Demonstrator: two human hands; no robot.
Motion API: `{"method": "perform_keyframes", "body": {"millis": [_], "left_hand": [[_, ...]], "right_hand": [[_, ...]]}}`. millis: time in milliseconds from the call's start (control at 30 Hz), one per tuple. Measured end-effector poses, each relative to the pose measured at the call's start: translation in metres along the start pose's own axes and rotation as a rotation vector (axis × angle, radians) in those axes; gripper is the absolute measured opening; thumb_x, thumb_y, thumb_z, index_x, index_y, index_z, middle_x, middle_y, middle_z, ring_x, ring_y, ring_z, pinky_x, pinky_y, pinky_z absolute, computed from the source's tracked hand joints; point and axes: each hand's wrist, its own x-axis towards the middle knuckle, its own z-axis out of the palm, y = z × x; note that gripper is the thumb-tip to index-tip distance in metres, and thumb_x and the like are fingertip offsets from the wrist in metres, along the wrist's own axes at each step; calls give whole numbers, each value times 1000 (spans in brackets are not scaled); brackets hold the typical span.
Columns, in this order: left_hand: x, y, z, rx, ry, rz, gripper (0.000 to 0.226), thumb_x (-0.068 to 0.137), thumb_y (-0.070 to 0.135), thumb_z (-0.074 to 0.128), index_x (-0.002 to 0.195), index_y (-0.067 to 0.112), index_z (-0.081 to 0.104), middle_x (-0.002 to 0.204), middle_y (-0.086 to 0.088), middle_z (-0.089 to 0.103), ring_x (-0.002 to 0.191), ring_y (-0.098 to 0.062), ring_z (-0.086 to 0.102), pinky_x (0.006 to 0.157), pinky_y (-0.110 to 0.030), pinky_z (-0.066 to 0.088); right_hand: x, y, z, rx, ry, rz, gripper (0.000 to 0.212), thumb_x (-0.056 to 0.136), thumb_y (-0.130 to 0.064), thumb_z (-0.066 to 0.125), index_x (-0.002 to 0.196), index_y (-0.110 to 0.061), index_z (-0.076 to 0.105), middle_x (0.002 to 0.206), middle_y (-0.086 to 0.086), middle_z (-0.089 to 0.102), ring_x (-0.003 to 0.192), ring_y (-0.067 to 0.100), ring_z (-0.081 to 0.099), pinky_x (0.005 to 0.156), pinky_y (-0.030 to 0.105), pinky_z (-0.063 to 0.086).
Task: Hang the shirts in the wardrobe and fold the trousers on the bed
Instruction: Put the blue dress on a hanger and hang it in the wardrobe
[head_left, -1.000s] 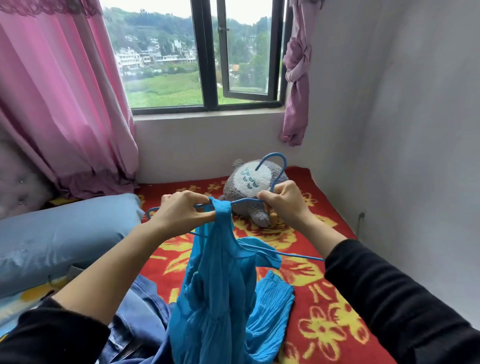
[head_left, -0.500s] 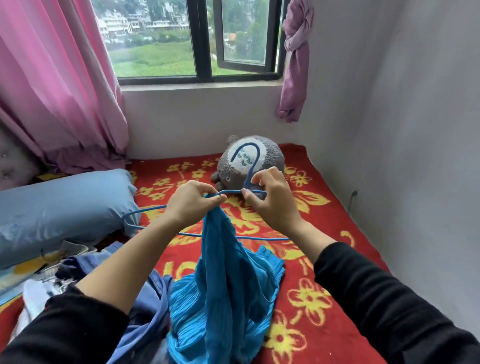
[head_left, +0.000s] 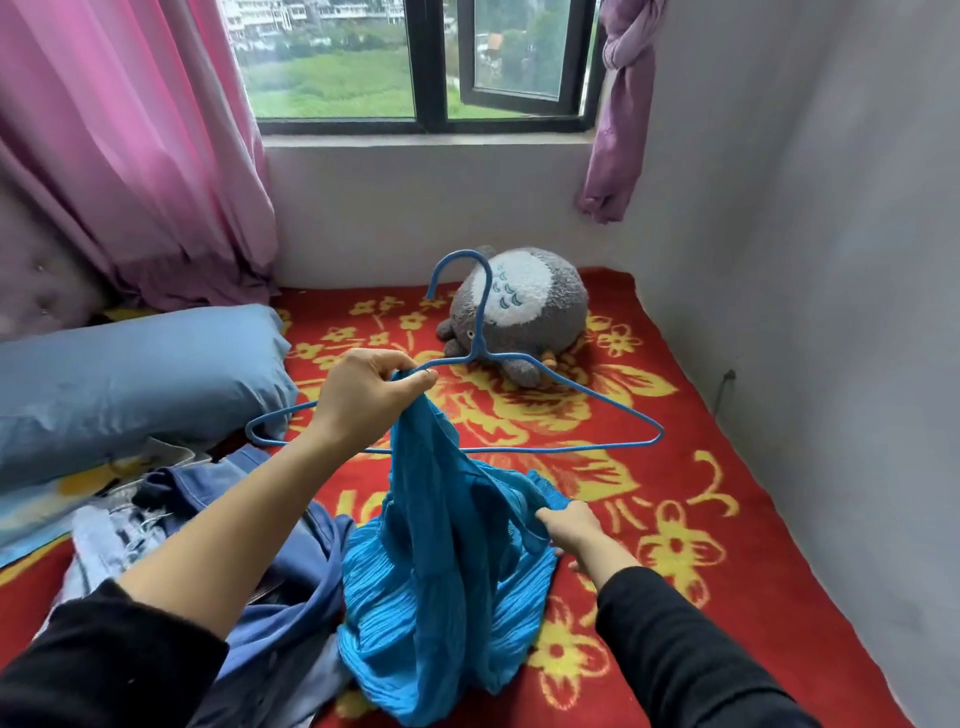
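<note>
My left hand (head_left: 363, 397) pinches the top of a bright blue crinkled shirt (head_left: 447, 582) together with the left arm of a blue wire hanger (head_left: 587, 389), held above the bed. The shirt hangs down from that hand and bunches on the red flowered blanket (head_left: 701, 467). Lower and to the right, my right hand (head_left: 569, 527) grips a fold of the shirt near its side. The hanger's hook points up toward the window and its right half sticks out bare.
A heap of blue and denim clothes (head_left: 234, 545) lies at the lower left. A light blue pillow (head_left: 130, 379) is on the left, a grey plush toy (head_left: 524, 306) at the back. A grey wall (head_left: 831, 312) closes the right side; pink curtains (head_left: 130, 156) hang left.
My right hand let go of the hanger's neck and dropped down to grip the shirt's lower side. My left hand keeps hold of the hanger and shirt top.
</note>
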Motion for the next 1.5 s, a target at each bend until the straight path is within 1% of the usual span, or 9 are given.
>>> {"method": "perform_keyframes", "body": {"millis": [167,267,367,467,600,867,1033,1200,1500], "left_hand": [[-9,-22,-24,-31,49,-61,16,82,26,72,68,17,72,44,17,50,46,-3,43,49,-17,33],[-17,-44,-35,-98,31,-103,12,75,35,76,68,25,76,57,4,66,57,-8,54,61,-34,47],[-26,-51,-37,-135,6,-112,11,73,40,75,69,29,77,65,-3,71,59,-17,59,62,-33,48],[-31,-49,-34,-163,-12,-117,13,77,27,77,64,28,75,49,13,55,48,-2,42,51,-21,35],[-34,-46,-33,-195,-52,-101,23,60,57,68,66,36,75,61,-9,58,58,-14,43,57,-33,35],[-31,-38,-35,-228,-80,-74,22,62,50,69,70,31,77,71,-6,72,72,-24,63,73,-47,51],[-27,-37,-35,-145,-100,-84,12,71,34,73,61,28,75,52,2,62,52,-4,46,55,-31,39],[-20,-24,-35,-207,-135,-100,15,66,34,69,62,22,75,61,-12,65,57,-8,46,59,-29,39],[-1,11,-87,-428,11,-61,8,78,14,75,70,11,75,57,8,63,56,0,50,57,-14,42]], "right_hand": [[14,-8,-25,953,-118,152,16,98,-10,39,92,-7,53,84,13,56,69,23,56,43,32,50],[15,-17,-50,1132,-118,114,28,101,-7,31,79,-6,50,68,12,58,49,24,62,34,27,48],[10,-25,-68,1063,-78,79,26,100,-7,34,80,-7,51,50,6,55,31,14,55,32,20,45],[8,-32,-79,958,6,40,11,93,-3,48,90,-6,58,65,11,61,51,24,61,34,25,48],[3,-42,-97,805,179,-39,18,83,6,59,70,-6,56,58,11,56,30,13,51,30,15,37],[-8,-55,-121,632,206,-55,15,80,8,59,71,-4,60,32,0,49,24,9,47,29,13,35],[-26,-77,-126,266,244,-247,18,71,5,69,66,-9,59,59,10,53,48,20,45,47,23,35],[-71,-127,-123,331,11,-420,23,71,9,70,76,-12,61,67,5,58,55,16,51,56,23,38],[-174,-203,-137,359,-259,-803,23,73,2,70,92,-12,70,98,13,70,85,22,67,81,32,54]]}}
